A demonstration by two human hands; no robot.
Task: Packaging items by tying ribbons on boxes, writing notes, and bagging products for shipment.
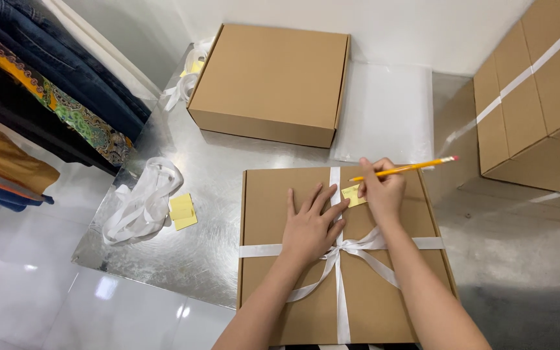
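The flat box [384, 272] near six o'clock is plain brown cardboard, crossed by a white ribbon [339, 259] tied in a bow. On it lies a small pale yellow note [353, 195]. The pencil [409, 168] is orange-yellow with a pink eraser end. At twelve o'clock a second box [270, 81] is the same brown. The worktop [215, 194] is silvery, brushed metal. At nine o'clock sit loose white ribbon [140, 201] and yellow notes [183, 211]. Hanging clothes [46, 91] at ten o'clock are dark blue, mustard, and green-orange patterned.
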